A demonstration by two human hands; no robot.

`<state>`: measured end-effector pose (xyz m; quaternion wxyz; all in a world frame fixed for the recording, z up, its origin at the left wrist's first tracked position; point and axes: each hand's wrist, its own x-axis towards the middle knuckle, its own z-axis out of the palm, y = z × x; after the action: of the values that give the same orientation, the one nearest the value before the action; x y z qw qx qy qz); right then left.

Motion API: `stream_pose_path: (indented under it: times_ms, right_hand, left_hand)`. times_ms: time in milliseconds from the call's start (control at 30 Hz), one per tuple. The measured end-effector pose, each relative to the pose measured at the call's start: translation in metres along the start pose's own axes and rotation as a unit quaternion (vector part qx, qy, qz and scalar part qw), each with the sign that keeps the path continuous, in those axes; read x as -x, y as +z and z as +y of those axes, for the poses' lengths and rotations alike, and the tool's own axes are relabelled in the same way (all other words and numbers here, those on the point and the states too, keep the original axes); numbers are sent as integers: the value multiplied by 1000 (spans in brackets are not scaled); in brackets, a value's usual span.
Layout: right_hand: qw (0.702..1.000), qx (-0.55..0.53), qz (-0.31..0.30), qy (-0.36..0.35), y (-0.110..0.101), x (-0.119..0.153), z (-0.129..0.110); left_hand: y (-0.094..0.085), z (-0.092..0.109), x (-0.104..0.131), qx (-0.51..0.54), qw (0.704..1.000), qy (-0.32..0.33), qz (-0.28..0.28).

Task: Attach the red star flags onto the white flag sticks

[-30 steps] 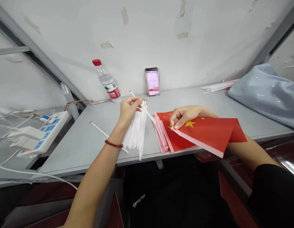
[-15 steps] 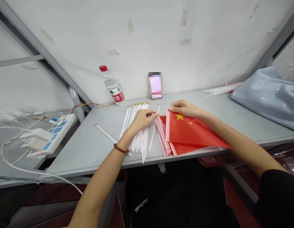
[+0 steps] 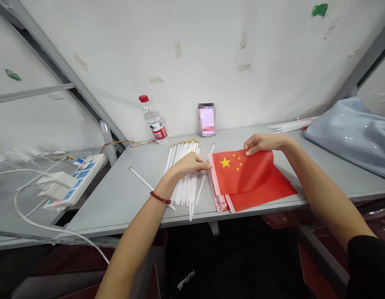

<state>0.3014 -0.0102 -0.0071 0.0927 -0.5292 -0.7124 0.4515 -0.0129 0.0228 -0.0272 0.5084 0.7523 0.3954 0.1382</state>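
While the right hand [image 3: 263, 143] pinches the upper red flag [image 3: 232, 178] at its twelve o'clock, the left hand [image 3: 192, 163], fingers narrowed, appears to pinch its white edge at nine. No stick shows in this flag or in the flags [image 3: 262, 196] beneath, toward five; loose white sticks [image 3: 185, 192] lie at nine on the tabletop [image 3: 117, 203], seemingly unused.

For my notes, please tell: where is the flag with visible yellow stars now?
In the head view, the starred flag is right of centre, over the flag pile, pale edge at the left hand, top edge in the right hand.
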Motion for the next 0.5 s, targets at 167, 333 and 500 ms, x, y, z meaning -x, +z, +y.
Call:
stream_pose_path:
  times_ms: [167,333,500]
  right_hand:
    - [995,74,-50,49,-1,-11,15]
    - [982,179,58,28,5,-20,13]
    - [969,174,167,-59,37,-36,-3]
  left_hand:
    - [-1,0,-2,-56,995,22,77]
    - [4,-3,-2,-112,985,59,116]
    - [11,13,3,-206,958,176,91]
